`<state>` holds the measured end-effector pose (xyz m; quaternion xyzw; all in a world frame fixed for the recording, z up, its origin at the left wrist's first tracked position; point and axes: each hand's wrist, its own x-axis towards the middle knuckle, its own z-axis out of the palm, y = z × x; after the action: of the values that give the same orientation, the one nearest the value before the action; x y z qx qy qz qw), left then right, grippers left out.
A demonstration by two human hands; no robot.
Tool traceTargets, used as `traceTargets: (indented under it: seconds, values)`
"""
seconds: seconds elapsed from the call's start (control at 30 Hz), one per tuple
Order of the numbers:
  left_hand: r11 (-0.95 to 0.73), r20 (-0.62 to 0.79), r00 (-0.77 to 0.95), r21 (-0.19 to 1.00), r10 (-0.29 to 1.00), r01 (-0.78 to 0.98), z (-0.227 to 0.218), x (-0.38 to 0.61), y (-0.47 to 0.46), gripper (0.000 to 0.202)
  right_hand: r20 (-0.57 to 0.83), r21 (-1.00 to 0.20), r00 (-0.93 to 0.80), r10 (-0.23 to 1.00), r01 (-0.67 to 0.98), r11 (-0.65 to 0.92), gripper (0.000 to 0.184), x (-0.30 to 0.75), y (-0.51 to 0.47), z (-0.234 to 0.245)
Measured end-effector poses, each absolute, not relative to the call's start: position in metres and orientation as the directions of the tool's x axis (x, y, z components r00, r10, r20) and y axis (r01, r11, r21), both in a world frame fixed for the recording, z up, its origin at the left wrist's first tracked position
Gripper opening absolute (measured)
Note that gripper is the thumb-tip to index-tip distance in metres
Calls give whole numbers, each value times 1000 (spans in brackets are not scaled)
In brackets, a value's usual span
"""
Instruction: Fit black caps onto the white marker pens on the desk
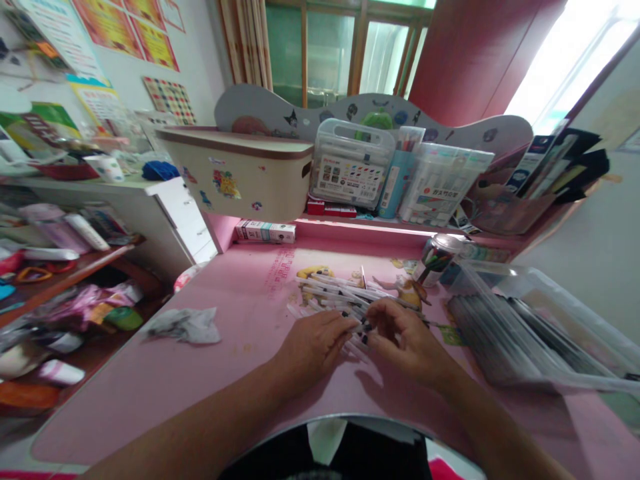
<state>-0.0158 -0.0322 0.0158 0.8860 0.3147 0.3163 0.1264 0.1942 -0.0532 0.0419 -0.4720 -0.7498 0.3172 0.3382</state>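
Note:
Several white marker pens (334, 293) lie in a loose pile on the pink desk (210, 373). My left hand (315, 345) rests on the near edge of the pile with its fingers curled onto the pens. My right hand (404, 333) meets it from the right, fingers closed around pens at the pile's near end. The fingertips of both hands touch over dark pen caps.
A clear plastic case (510, 327) full of pens lies open at the right. A crumpled grey tissue (186, 325) lies at the left. A tin of pens (436, 259), marker boxes (350, 167) and a cream storage box (240, 173) stand at the back.

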Motion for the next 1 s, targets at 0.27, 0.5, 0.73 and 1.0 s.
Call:
traceTargets:
  seconds: [0.27, 0.5, 0.73, 1.0]
  values:
    - [-780, 478, 617, 419, 625, 465, 15, -16, -33, 25, 275, -723, -385, 881, 522, 453, 24, 192, -47, 36]
    - [-749, 449, 602, 442, 661, 493, 14, -15, -34, 25, 198, -757, -333, 922, 545, 360, 4, 192, -54, 39]
    - [-714, 406, 591, 465, 697, 523, 17, -22, -27, 27, 340, -686, -318, 885, 560, 465, 7, 198, -48, 42]
    - [-762, 491, 583, 412, 647, 499, 17, -28, -21, 28, 253, -752, -301, 919, 537, 383, 33, 200, -44, 42]
